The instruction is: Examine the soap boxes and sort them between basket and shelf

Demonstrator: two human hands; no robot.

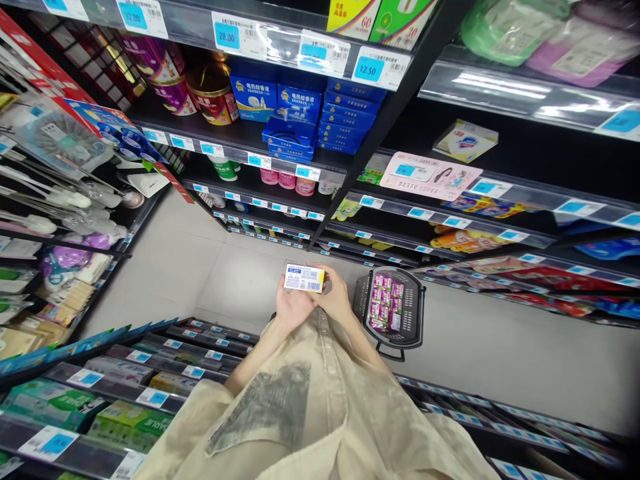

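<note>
In the middle of the view, a small white-and-yellow carton (304,278) with a barcode and fine print is held up in front of my shirt. My left hand (294,308) cradles it from below and on the left side. The fingers of my right hand (336,297) grip its right end. A black shopping basket (411,313) stands on the floor to the right of my right hand, with several pink-purple packets (386,300) in it.
Ahead, black shelving (345,177) holds blue boxes (295,127), tins (213,93) and a similar white-and-yellow box (466,140). Brushes (55,193) hang on the left. More shelves with green boxes (50,403) are close by at lower left. Grey tiled floor (200,257) lies between.
</note>
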